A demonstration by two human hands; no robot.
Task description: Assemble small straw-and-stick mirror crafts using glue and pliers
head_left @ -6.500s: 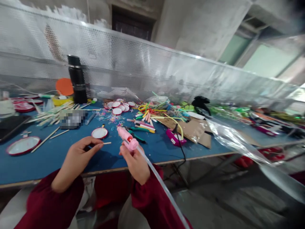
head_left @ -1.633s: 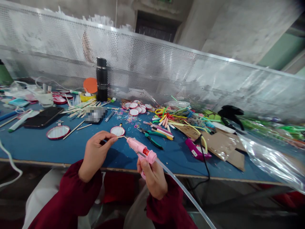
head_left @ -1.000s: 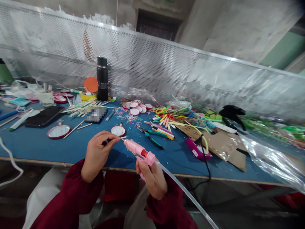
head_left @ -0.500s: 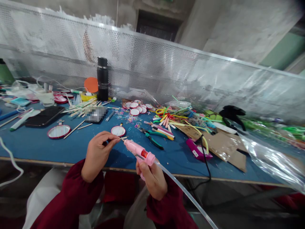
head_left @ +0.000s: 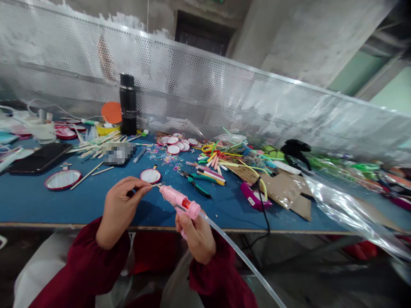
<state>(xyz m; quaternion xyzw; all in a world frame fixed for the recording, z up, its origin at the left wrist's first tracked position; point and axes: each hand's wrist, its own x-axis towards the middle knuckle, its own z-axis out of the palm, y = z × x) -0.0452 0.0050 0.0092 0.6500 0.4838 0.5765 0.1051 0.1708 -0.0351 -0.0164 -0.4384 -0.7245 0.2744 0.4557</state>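
Observation:
My right hand [head_left: 198, 236] is wrapped round the handle of a pink hot glue gun [head_left: 171, 196], whose nozzle points up and left. A long clear glue stick [head_left: 239, 252] trails from its back end toward the lower right. The fingertips of my left hand [head_left: 120, 209] pinch a small thin pale piece [head_left: 156, 185] right at the nozzle; its kind is too small to make out. Just beyond those fingertips lies a small round red-rimmed mirror [head_left: 150, 176] with a tab on top. A larger red-rimmed mirror [head_left: 63, 179] rests farther left.
Green-handled pliers [head_left: 199, 185] and several marker-like sticks [head_left: 212, 174] lie past the glue gun. Behind are small round mirrors [head_left: 174, 149], colourful clips [head_left: 165, 159] and a black bottle [head_left: 128, 105]. A phone [head_left: 41, 158] is at left; a purple pack [head_left: 253, 196] and cardboard [head_left: 284, 190] at right.
The view has turned slightly right, so the table's things sit farther left. Both hands keep the same hold, with the pinched piece still at the nozzle.

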